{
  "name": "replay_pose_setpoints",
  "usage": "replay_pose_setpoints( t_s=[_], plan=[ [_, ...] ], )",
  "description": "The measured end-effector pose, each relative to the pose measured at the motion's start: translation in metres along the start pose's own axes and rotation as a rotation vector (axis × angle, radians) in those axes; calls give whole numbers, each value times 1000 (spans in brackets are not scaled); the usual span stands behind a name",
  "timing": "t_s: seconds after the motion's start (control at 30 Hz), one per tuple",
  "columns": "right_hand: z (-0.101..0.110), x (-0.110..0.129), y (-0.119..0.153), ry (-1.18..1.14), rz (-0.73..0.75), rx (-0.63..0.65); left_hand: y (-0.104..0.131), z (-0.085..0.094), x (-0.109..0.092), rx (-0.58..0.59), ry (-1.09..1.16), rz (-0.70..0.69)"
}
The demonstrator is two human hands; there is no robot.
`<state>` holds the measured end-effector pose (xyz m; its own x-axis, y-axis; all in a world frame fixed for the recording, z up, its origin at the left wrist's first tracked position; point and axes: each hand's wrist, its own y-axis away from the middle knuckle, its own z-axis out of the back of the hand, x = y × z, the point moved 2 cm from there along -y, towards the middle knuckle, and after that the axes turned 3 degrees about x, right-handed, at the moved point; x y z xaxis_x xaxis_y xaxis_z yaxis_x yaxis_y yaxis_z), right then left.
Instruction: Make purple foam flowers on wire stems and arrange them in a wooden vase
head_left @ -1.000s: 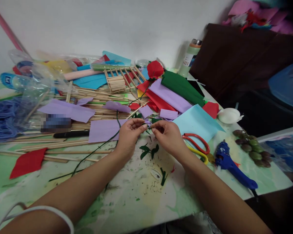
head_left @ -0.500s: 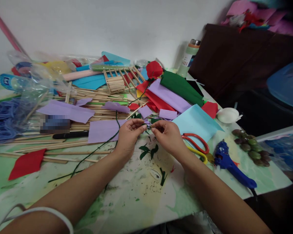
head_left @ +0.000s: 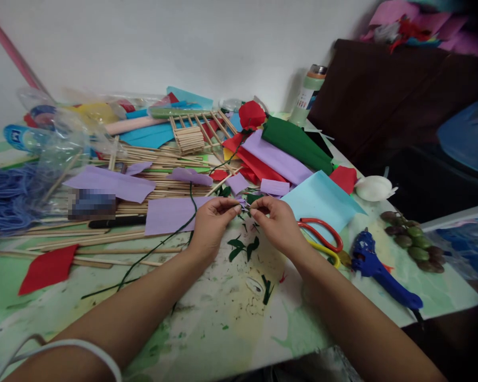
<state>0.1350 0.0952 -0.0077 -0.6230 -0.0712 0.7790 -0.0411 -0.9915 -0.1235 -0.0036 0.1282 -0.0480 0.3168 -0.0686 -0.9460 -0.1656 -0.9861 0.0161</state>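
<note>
Close together over the middle of the table, my left hand [head_left: 212,225] and my right hand [head_left: 276,223] are both closed in a pinch. Between the fingertips is a small dark green piece, too small and blurred to name. Just below them on the table lie dark green paper leaves [head_left: 236,249]. A sheet of purple paper [head_left: 169,215] lies beside my left hand, with a green wrapped stem [head_left: 161,241] crossing its edge. To the right of my right hand are scissors [head_left: 322,233] with red and yellow handles, partly on light blue paper [head_left: 322,199].
At the right stand a blue glue gun [head_left: 384,273], grapes [head_left: 416,244] and a white dish [head_left: 374,188]. Thin wooden sticks [head_left: 143,185] spread across the left. Behind are a red paper flower [head_left: 252,114], rolled green paper [head_left: 297,143] and a bottle [head_left: 307,95].
The whole view has shifted slightly, moving things a little to the right. Both hands keep the same pinch, and my fingertips have moved only slightly.
</note>
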Motion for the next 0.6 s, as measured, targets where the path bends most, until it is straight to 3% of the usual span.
replay_pose_setpoints(
  t_s=[0.6],
  plan=[
    [-6, 0, 1, -27, -36, 42, 2, -1, -2, 20, -25, -6]
  ],
)
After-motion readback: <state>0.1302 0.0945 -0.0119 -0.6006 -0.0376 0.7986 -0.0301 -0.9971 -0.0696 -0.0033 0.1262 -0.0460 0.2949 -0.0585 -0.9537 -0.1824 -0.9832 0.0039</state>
